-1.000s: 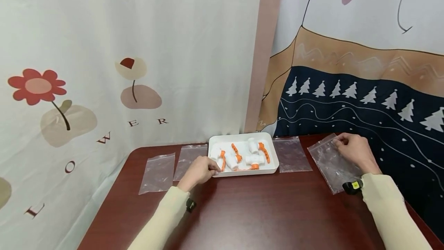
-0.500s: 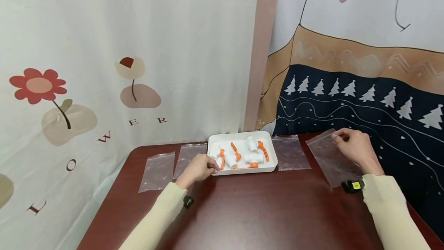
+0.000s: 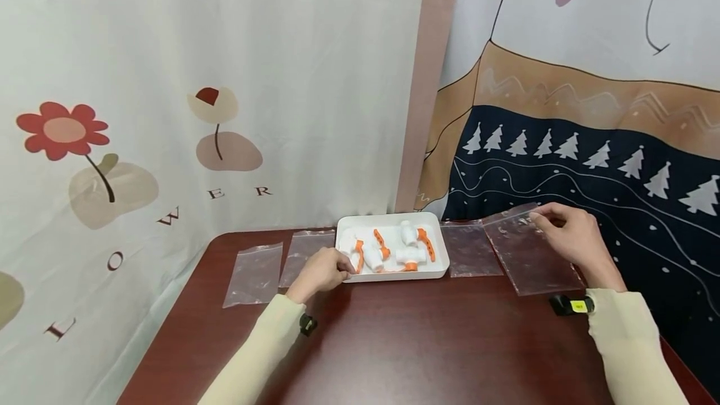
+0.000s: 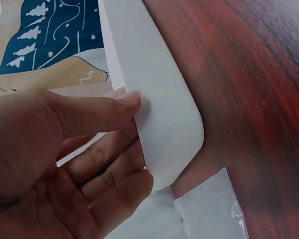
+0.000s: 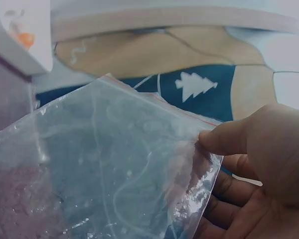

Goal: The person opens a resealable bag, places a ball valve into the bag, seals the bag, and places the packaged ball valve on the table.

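Note:
My left hand grips the near left corner of a white tray; in the left wrist view the thumb presses the tray's outer wall while the other fingers curl over its rim. Inside the tray lie several white plastic pipe valves with orange handles. On the right, my right hand pinches a clear zip bag near its top edge. The right wrist view shows the bag raised at that edge, between thumb and fingers.
Another clear bag lies flat just right of the tray. Two more bags lie to its left, one at the far left and one beside the tray. Printed curtains hang behind the dark red table.
My right hand has lifted the bag's top edge and shifted the bag left, toward the bag beside the tray. The left hand keeps its grip on the tray.

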A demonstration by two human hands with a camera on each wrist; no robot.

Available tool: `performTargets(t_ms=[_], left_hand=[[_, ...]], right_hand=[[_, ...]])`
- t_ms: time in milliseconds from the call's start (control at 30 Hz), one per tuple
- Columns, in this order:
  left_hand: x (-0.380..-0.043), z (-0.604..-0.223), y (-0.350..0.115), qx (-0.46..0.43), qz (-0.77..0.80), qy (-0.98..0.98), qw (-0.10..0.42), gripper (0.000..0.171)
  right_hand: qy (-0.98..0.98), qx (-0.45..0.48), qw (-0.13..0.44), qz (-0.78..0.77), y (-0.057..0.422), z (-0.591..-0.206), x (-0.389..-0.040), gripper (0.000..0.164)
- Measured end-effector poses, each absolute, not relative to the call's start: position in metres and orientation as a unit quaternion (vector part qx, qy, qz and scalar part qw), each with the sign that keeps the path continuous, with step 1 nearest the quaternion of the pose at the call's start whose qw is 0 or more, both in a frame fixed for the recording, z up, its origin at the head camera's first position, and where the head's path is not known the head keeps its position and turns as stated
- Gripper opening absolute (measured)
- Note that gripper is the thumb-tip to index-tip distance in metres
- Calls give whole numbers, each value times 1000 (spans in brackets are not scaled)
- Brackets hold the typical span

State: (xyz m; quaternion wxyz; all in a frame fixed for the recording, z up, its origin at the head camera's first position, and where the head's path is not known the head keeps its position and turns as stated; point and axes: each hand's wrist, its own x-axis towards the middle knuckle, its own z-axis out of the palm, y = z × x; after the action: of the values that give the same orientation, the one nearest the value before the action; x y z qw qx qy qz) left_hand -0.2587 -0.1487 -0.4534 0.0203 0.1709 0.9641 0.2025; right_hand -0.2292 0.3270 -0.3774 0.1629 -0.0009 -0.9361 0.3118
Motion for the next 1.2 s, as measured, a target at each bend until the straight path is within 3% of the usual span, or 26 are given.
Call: performTargets(t_ms=[367,800,1200], left_hand=[[-251,-457,-141,136,207,969,2,13],[-254,-453,-127,98,177,979,-24,9],[-252,-447,-115,145,338,928,-66,16]], right_hand=[[-923,11,162,350,304,-367,-215,40],[-905,82,138,395,254,-366,-227,26],[-878,123,92,454,215,-361,-223,26]])
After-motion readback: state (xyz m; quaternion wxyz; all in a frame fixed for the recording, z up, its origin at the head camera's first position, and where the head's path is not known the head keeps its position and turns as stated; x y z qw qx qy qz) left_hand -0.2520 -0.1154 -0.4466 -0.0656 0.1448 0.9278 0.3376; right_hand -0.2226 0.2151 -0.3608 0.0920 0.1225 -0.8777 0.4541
